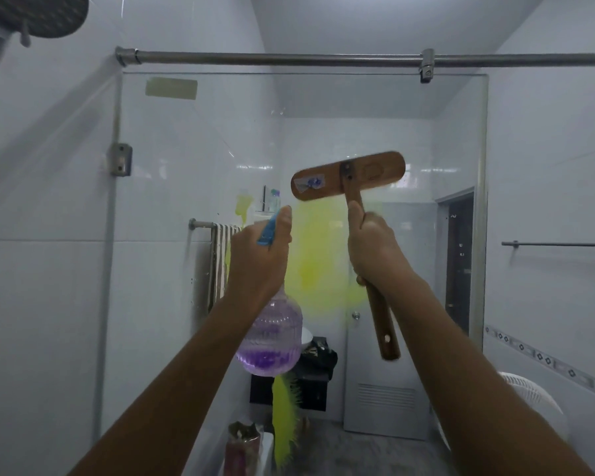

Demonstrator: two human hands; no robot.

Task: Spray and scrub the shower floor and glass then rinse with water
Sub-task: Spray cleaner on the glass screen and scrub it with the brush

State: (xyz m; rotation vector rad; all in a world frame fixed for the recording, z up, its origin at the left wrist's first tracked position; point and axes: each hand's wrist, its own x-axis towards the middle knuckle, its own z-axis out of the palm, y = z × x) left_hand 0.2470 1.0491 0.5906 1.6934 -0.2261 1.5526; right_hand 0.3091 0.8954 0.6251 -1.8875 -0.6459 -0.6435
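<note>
I record the left grip (260, 255) curled tight round the neck of the purple spray bottle (271, 338), centre frame. The right grip (375, 249) is clenched on the handle of the wooden brush (327, 182), its head raised before the glass panel (186, 149), right of centre. I cannot confirm contact.

Clear ribbed spray bottle (270, 334) with purple liquid and a blue trigger (268, 231). Brown wooden brush (371, 173) with a white-and-blue sticker (308, 183). Brown-and-white striped towel (222, 259), pale white wall tiles (42, 286), grey border strip (547, 359) patterned with small dark diamonds.
</note>
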